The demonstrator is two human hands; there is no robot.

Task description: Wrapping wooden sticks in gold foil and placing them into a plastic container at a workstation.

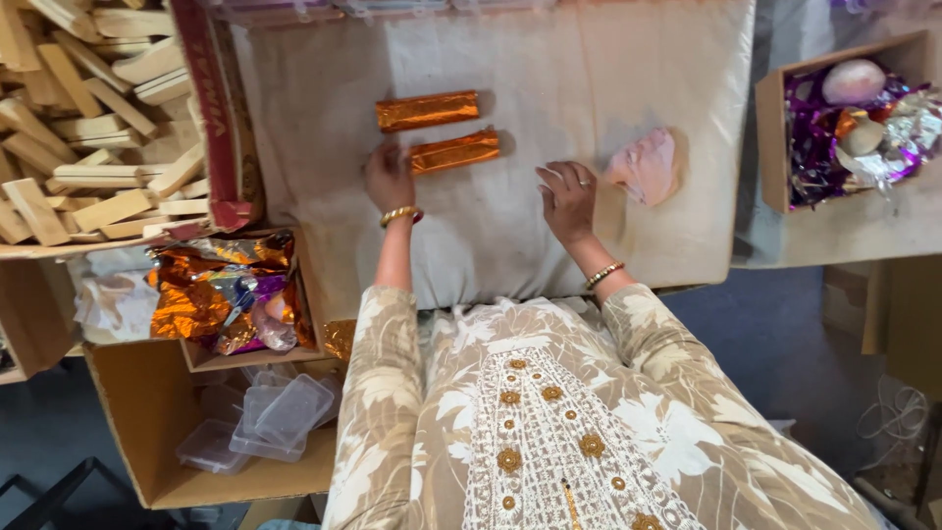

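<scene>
Left hand [389,177] flat, seemingly touching the nearer orange foil roll [454,151] — right hand [566,199] spread on bare cloth [510,250].

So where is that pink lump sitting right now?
In the head view, the pink lump lies on the cloth-covered table, just right of the person's right hand and left of the box of purple foil.
</scene>
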